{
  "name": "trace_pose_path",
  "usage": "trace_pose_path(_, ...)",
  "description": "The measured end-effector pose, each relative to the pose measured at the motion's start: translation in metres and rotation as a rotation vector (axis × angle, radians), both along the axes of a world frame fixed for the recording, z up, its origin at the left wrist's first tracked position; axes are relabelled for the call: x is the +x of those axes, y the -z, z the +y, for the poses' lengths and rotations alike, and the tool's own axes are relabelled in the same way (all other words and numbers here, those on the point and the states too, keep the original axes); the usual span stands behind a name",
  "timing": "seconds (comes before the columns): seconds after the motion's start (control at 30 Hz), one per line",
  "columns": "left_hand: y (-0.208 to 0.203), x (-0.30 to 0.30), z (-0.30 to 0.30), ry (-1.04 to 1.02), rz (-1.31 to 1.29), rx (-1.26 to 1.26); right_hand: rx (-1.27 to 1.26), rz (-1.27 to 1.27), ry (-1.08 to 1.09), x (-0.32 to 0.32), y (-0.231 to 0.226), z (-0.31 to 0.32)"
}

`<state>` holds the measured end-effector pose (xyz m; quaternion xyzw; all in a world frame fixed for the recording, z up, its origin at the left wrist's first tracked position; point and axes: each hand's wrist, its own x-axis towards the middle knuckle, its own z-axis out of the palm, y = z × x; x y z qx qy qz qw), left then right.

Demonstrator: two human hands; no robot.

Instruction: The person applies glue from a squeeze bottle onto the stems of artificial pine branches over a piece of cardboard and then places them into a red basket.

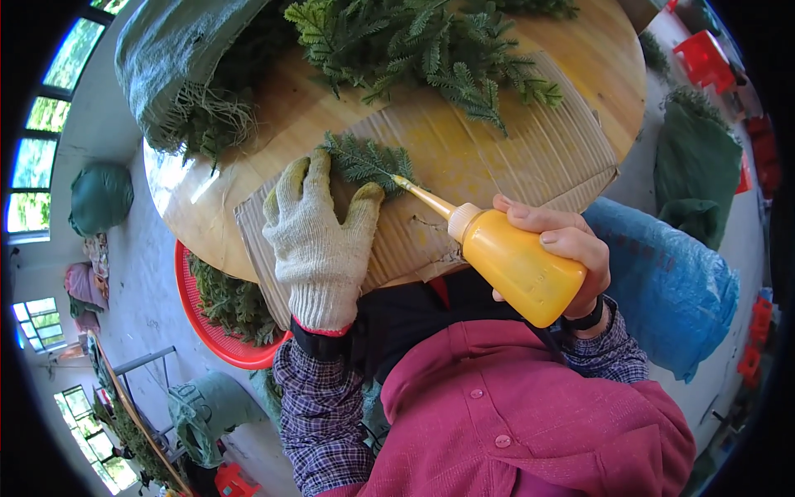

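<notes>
A small green fir sprig (pixel 364 159) lies on a ridged cardboard sheet (pixel 530 157). My left hand (pixel 319 236), in a whitish knit glove with yellow-stained fingertips, rests flat beside it. Its fingers are spread, with the forefinger at the sprig's left end and the thumb just below it. My right hand (pixel 571 244) is bare and wraps round a squeeze bottle (pixel 522 263) of yellow-orange liquid. The bottle is tilted, and its long narrow nozzle reaches the sprig's lower right part. Whether liquid is coming out is too small to tell.
A heap of fir branches (pixel 422 50) covers the round wooden table's (pixel 609 50) far side. On its left lies a frayed green woven sack (pixel 178 66). Below the table edge stands a red basket (pixel 192 311) of greenery; a blue sack (pixel 675 290) is at right.
</notes>
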<state>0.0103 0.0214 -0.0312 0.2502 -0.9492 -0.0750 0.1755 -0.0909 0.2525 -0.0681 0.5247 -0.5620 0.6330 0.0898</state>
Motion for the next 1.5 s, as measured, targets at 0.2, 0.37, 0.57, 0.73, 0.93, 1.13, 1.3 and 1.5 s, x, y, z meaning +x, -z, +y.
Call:
trace_pose_path(0.2, 0.001, 0.0, 0.001, -0.004, 0.013, -0.015, 0.0, -0.01, -0.017, 0.0, 0.0, 0.006)
trace_pose_path(0.37, 0.003, -0.001, 0.0, -0.002, 0.02, -0.01, 0.0, -0.03, -0.02, 0.002, 0.0, 0.008)
trace_pose_path(0.57, 0.001, 0.0, 0.001, -0.015, 0.009, -0.019, 0.007, -0.053, -0.004, 0.004, -0.002, 0.016)
trace_pose_path(0.73, 0.004, -0.001, 0.0, -0.014, 0.013, 0.002, 0.009, -0.066, -0.015, 0.003, -0.001, 0.021)
trace_pose_path(0.93, 0.003, -0.001, 0.001, -0.021, -0.013, 0.002, 0.021, -0.068, -0.007, 0.003, -0.002, 0.028)
trace_pose_path(1.13, 0.003, -0.001, 0.003, -0.033, -0.009, 0.01, 0.035, -0.072, -0.013, 0.004, -0.003, 0.033)
trace_pose_path(1.3, 0.002, -0.001, 0.004, -0.04, -0.011, 0.022, 0.043, -0.082, -0.023, 0.003, -0.004, 0.038)
trace_pose_path(1.5, 0.001, 0.0, 0.005, -0.026, -0.017, -0.004, 0.039, -0.115, -0.05, 0.002, -0.006, 0.043)
